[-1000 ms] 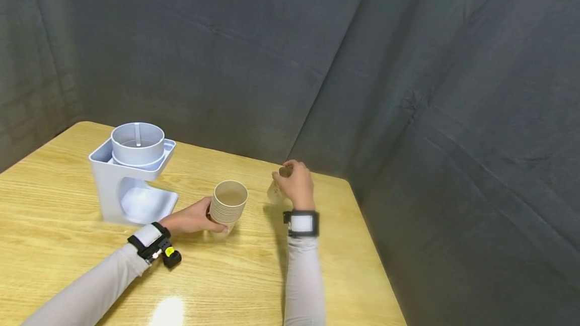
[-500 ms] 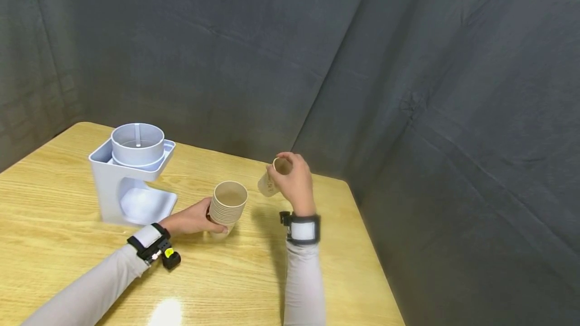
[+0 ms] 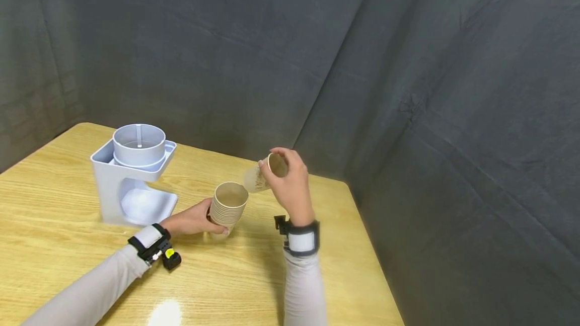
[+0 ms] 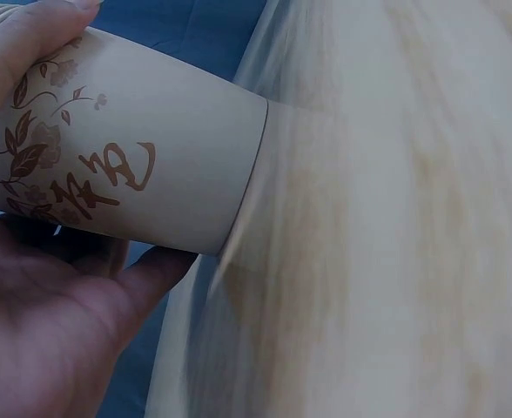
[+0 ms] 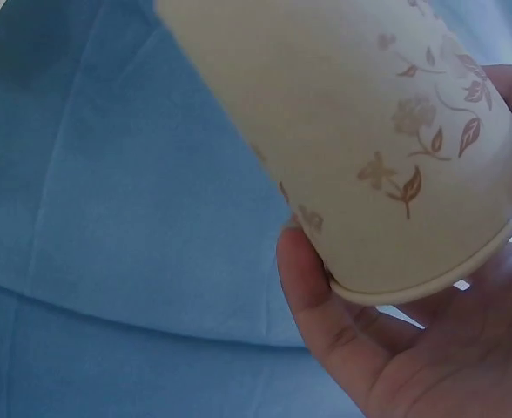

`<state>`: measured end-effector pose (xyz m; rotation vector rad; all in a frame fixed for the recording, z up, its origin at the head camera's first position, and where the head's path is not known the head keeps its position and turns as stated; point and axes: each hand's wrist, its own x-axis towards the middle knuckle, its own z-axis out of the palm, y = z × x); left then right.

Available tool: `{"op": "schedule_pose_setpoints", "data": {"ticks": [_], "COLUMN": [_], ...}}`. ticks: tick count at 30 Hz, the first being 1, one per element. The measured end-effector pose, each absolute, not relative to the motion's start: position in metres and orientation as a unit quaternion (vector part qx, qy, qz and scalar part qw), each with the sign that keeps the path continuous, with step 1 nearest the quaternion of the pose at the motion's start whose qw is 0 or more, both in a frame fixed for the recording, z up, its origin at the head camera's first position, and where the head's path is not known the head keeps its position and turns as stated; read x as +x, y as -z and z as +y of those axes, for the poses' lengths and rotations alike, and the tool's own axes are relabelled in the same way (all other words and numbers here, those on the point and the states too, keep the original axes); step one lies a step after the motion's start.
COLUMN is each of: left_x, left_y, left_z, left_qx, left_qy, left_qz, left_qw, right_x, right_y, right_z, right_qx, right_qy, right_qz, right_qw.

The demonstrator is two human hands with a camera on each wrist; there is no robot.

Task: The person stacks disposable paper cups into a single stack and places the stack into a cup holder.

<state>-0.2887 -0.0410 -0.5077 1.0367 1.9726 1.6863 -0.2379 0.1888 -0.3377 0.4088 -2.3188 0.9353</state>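
Observation:
Nested paper cups (image 3: pixel 227 208) form a beige stack, mouth up, on the wooden table. My left hand (image 3: pixel 196 218) grips the stack from its left side. Brown flowers and writing show on the lowest cup (image 4: pixel 178 157) in the left wrist view, with thumb and fingers curled round it. Up and to the right, my right hand (image 3: pixel 292 182) pinches a single paper cup (image 3: pixel 257 179) near its rim. That cup is tilted, its base pointing left toward the stack's mouth and its opening facing right. In the right wrist view the flowered side of the single cup (image 5: pixel 387 148) fills the upper right.
A white dispenser-like stand (image 3: pixel 106 185) with a round open container (image 3: pixel 139 147) on top and a low tray (image 3: pixel 147 205) stands left of the stack. The wooden table (image 3: pixel 353 275) ends at a dark cloth backdrop (image 3: pixel 217 64) behind and to the right.
My right hand has raised the single cup, brought it left toward the stack and tipped it further onto its side. The left hand and the stack have stayed in place.

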Motion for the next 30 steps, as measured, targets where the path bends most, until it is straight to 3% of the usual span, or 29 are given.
{"op": "schedule_pose_setpoints", "data": {"ticks": [30], "left_x": [-0.289], "left_y": [0.505], "left_z": [-0.036], "left_qx": [0.374], "left_qy": [-0.589], "left_qz": [0.697], "left_qw": [0.166], "right_x": [-0.242], "right_y": [0.358], "right_z": [0.15], "right_qx": [0.251], "right_qy": [-0.274], "right_qz": [-0.906], "right_qw": [0.204]}}
